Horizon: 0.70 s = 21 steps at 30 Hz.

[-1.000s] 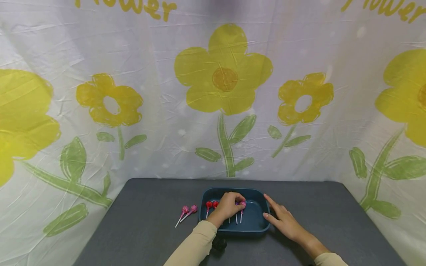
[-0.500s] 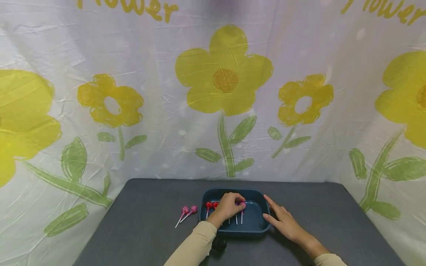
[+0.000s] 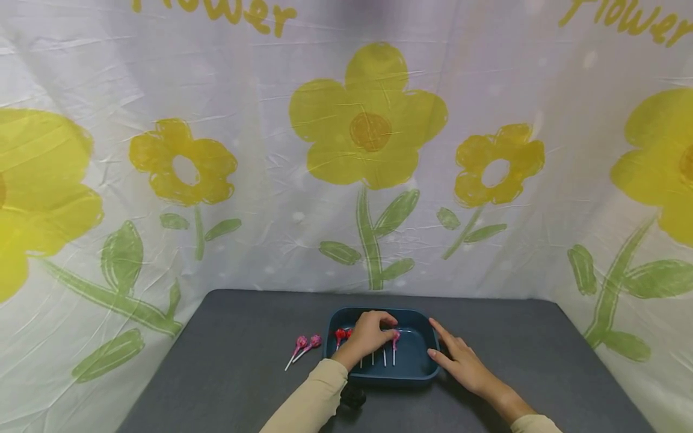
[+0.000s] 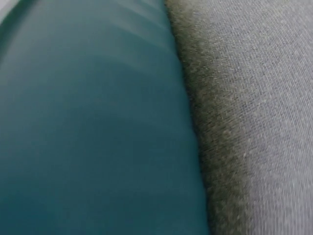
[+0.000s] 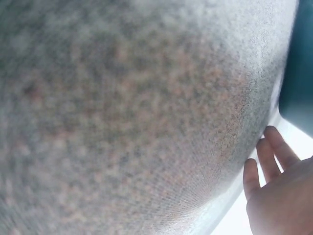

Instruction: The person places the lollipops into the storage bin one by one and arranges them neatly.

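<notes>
A dark blue tray (image 3: 392, 380) holds a row of lollipops, with red ones (image 3: 339, 335) at the left and a pink one (image 3: 396, 337) at the right end. Over the row is my left hand (image 3: 370, 332), its fingers loosely bent just beside the pink lollipop, with a gap between thumb and forefinger. It hides some of the lollipop heads; white sticks show below it. My right hand (image 3: 460, 361) has its fingers extended at the tray's right side. The right wrist view shows those fingers (image 5: 269, 156) near the tray's corner (image 5: 298, 83).
Two pink lollipops (image 3: 307, 344) lie on the dark grey table (image 3: 243, 373) left of the tray. Behind the table hangs a white cloth (image 3: 260, 240) printed with yellow flowers. The left wrist view shows the tray's outer wall (image 4: 98, 122) beside the tabletop.
My left hand has let go of the pink lollipop's head and shifted slightly left and up. That lollipop lies in the tray. The right hand stays put.
</notes>
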Each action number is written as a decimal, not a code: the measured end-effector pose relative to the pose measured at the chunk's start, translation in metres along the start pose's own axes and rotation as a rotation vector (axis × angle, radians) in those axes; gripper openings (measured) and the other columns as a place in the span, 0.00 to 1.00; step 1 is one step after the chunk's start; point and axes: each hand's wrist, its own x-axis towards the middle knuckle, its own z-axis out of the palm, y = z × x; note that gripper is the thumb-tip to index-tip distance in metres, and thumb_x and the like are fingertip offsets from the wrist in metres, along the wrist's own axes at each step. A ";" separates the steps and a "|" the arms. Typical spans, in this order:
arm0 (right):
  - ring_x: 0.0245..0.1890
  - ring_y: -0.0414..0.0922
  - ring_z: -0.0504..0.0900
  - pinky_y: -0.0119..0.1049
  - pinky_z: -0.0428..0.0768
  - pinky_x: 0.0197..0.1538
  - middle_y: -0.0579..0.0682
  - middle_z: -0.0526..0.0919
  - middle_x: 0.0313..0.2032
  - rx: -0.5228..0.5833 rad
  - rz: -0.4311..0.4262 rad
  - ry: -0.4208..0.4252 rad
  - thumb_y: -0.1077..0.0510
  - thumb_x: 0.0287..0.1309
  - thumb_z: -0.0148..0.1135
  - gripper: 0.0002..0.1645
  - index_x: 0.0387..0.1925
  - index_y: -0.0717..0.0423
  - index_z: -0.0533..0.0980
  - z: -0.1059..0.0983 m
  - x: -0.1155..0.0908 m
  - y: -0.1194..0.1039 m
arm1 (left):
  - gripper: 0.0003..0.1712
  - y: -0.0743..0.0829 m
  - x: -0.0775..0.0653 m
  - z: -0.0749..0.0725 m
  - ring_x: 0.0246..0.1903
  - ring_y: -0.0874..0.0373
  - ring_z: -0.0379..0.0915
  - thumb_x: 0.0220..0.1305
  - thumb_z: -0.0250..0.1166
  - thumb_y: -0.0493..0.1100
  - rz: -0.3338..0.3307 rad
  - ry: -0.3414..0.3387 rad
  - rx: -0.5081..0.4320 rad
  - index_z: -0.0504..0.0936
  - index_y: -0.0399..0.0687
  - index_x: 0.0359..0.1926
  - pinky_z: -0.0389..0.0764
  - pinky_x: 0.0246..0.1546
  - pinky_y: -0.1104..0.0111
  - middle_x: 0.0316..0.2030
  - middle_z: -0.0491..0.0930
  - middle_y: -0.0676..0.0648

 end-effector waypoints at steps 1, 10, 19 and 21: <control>0.65 0.56 0.69 0.70 0.61 0.62 0.58 0.73 0.67 -0.001 0.002 -0.001 0.39 0.71 0.51 0.41 0.78 0.35 0.48 0.000 0.000 0.000 | 0.11 0.000 -0.001 -0.002 0.45 0.57 0.83 0.61 0.70 0.44 -0.002 -0.002 -0.003 0.88 0.49 0.45 0.82 0.48 0.65 0.43 0.89 0.50; 0.66 0.57 0.69 0.71 0.59 0.63 0.59 0.73 0.67 0.006 -0.008 -0.006 0.39 0.71 0.51 0.41 0.78 0.36 0.47 0.000 -0.001 0.000 | 0.11 0.004 -0.011 -0.023 0.50 0.53 0.83 0.64 0.67 0.43 0.056 0.042 -0.024 0.87 0.47 0.47 0.80 0.53 0.57 0.45 0.88 0.50; 0.66 0.57 0.69 0.71 0.59 0.63 0.58 0.73 0.67 0.004 -0.015 -0.002 0.39 0.71 0.50 0.42 0.79 0.36 0.47 0.001 0.000 0.002 | 0.14 0.015 -0.027 -0.054 0.54 0.52 0.80 0.67 0.65 0.45 0.046 0.063 -0.093 0.85 0.48 0.51 0.78 0.57 0.52 0.49 0.86 0.49; 0.66 0.57 0.69 0.71 0.59 0.63 0.58 0.72 0.67 0.005 -0.013 -0.006 0.39 0.71 0.50 0.42 0.79 0.36 0.46 0.001 0.000 0.002 | 0.14 0.016 -0.031 -0.060 0.53 0.52 0.81 0.67 0.66 0.45 0.044 0.074 -0.105 0.85 0.49 0.51 0.78 0.57 0.51 0.49 0.86 0.49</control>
